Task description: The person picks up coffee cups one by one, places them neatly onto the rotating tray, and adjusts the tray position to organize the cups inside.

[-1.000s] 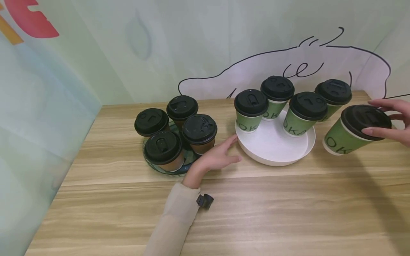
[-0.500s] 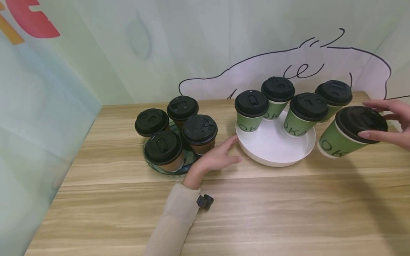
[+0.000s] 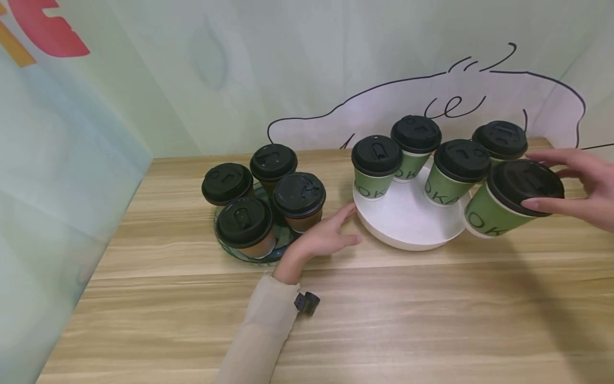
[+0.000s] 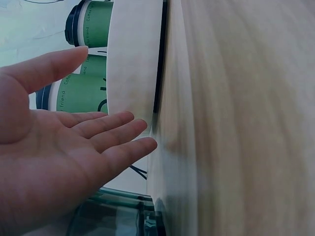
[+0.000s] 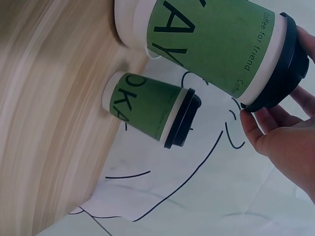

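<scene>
My right hand (image 3: 582, 186) grips a green paper coffee cup (image 3: 496, 210) by its black lid, thumb in front and fingers behind. The cup is tilted and held off the table, its base by the right rim of a round white tray (image 3: 408, 229). Several green lidded cups (image 3: 374, 184) stand on that tray. Another green cup (image 5: 147, 108) stands on the table behind the held one, seen in the right wrist view. With fingers extended, my left hand (image 3: 328, 234) rests by the tray's left side; in the left wrist view its fingertips (image 4: 140, 125) lie against the tray wall.
Left of my left hand, a greenish glass plate (image 3: 230, 250) bears several brown cups (image 3: 259, 248) with black lids. A wood-grain table (image 3: 384, 320) carries everything. Behind it rises a pale printed backdrop (image 3: 288, 69) along the table's back edge.
The right hand has carried the tilted green cup leftward, from beside the tray to its right rim. My left hand and the other cups have stayed in place.
</scene>
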A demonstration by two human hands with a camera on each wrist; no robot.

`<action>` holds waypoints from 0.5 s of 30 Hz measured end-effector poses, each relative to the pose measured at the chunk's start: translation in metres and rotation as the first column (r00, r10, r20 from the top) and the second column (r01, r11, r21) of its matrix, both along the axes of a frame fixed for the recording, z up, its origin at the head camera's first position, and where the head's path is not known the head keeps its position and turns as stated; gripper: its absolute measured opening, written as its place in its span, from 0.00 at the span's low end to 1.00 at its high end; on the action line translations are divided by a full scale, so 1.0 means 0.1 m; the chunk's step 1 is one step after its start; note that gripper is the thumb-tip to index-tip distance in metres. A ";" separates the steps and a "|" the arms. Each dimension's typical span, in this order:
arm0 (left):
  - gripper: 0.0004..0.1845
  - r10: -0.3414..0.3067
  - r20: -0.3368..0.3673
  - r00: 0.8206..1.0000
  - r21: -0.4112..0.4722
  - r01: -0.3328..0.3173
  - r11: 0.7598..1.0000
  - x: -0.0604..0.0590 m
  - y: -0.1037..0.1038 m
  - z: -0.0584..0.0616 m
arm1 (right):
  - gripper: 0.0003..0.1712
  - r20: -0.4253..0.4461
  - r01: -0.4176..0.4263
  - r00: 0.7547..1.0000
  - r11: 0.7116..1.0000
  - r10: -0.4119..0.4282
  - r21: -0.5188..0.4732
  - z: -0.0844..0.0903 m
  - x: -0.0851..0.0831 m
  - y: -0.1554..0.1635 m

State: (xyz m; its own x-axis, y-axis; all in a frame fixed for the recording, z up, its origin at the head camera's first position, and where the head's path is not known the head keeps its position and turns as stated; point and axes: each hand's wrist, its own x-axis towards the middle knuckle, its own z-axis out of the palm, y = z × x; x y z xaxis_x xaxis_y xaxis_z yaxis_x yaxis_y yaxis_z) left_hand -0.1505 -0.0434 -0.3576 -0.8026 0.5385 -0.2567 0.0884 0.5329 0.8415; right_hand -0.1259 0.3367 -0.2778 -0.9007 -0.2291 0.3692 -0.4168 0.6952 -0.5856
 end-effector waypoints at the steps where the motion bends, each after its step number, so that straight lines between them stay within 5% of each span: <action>1: 0.39 0.000 0.000 1.000 0.000 0.000 1.000 0.00 0.00 0.00 | 0.42 0.003 -0.001 1.000 1.000 0.000 0.015 0.01 0.00 -0.02; 15: 0.39 0.006 0.005 1.000 0.001 -0.006 1.000 0.00 0.00 -0.01 | 0.44 0.043 -0.035 0.999 0.996 0.032 0.083 0.08 0.00 -0.23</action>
